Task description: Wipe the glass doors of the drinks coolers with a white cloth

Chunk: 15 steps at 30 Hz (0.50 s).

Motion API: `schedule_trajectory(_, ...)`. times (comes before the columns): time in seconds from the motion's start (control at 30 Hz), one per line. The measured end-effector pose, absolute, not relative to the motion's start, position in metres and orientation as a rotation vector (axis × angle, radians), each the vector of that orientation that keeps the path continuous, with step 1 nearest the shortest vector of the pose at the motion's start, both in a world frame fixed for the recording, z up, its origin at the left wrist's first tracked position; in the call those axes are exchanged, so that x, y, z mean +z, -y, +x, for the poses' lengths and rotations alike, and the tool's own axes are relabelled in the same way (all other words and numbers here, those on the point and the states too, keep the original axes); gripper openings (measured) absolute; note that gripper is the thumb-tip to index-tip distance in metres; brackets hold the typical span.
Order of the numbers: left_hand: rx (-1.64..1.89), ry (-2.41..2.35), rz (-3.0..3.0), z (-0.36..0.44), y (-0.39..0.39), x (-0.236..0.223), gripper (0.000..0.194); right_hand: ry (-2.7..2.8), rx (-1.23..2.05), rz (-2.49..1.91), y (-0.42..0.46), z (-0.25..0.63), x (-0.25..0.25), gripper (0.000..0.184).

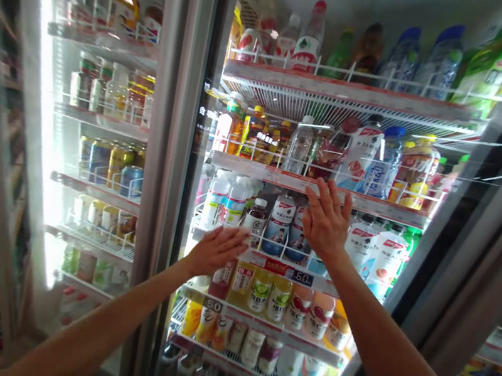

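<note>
Reaching toward a lit drinks cooler [186,108] is shown, with the palms kept low and nothing carried by either hand. An early stage is judged to be reached: both hands are brought up before the shelves [268,76], but no hold is established, and the making of any grasp is left undone. By the left grip [217,251], nothing is grasped; its fingers are extended, nearly flat and close together, and are directed toward a small dark-capped bottle [256,217], just above and beyond the fingertips. By the right grip [328,220], no object is seen to be grasped either; its fingers are raised and spread, and a red-and-white shelf rail [272,175] is overlapped by their tips. A dark-labelled bottle [279,227] is situated upright between the two grips, and a matching bottle [295,236] is placed just beside the right grip, on its thumb side. Above the right fingertips, a dark red bottle [331,148] and a white-labelled bottle [362,151] are ranged along the shelf. Below the right grip, a price tag [302,277] is mounted, with green-labelled bottles [279,299] arranged on the next level down. Owing to blur and reflections, it cannot be told with certainty whether glass is interposed or whether the rail is touched.
</note>
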State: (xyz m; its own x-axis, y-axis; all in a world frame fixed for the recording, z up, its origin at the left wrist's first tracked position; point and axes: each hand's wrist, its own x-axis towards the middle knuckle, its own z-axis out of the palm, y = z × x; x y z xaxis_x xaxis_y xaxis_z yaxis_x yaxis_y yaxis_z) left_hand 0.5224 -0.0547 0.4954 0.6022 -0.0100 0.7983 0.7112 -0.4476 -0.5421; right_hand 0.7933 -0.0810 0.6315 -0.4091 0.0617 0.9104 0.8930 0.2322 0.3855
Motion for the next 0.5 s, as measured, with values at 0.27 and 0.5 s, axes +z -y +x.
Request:
schedule_trajectory(0.27,-0.850,0.416,-1.810,0.522,0.047,0.543,0.056,1.657,-1.289,-0.851,0.083,0.792,0.632,0.047)
schedule_trajectory(0.5,-1.450,0.900,-1.444,0.528,0.040,0.602,0.059,1.648,-1.269,-0.820,0.081,0.794,0.631,0.046)
